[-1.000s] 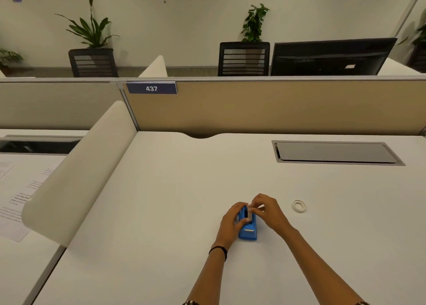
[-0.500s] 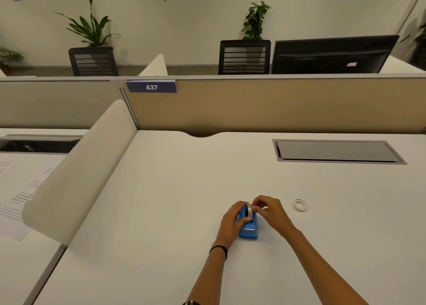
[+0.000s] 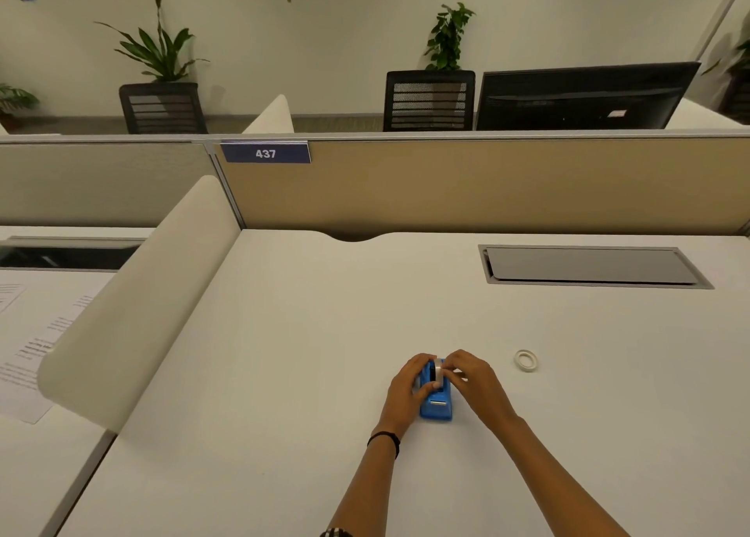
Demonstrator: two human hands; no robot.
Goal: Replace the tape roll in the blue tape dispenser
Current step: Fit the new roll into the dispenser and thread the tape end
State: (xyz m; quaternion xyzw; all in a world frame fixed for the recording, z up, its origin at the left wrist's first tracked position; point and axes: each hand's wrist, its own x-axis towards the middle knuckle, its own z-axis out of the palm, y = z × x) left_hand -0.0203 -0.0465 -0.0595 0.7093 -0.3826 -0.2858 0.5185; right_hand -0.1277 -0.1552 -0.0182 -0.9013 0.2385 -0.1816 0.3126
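- Lowered since earlier: white tape roll (image 3: pixel 438 371), seated deeper in small blue plastic tape dispenser (image 3: pixel 436 399).
- Left hand (image 3: pixel 406 394) fingers clasp dispenser on white table (image 3: pixel 284 374).
- Right hand (image 3: pixel 473 382) fingers pinch roll.
- Spare white tape ring (image 3: pixel 526 360) lies apart, right.

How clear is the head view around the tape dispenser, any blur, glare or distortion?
Head view: lighting is soft and even, with faint shadows under the left hand and right hand; no strong glare on the blue tape dispenser; wide-angle bending curves the partition top; fine detail of the tape roll is soft, partly hidden by fingers.
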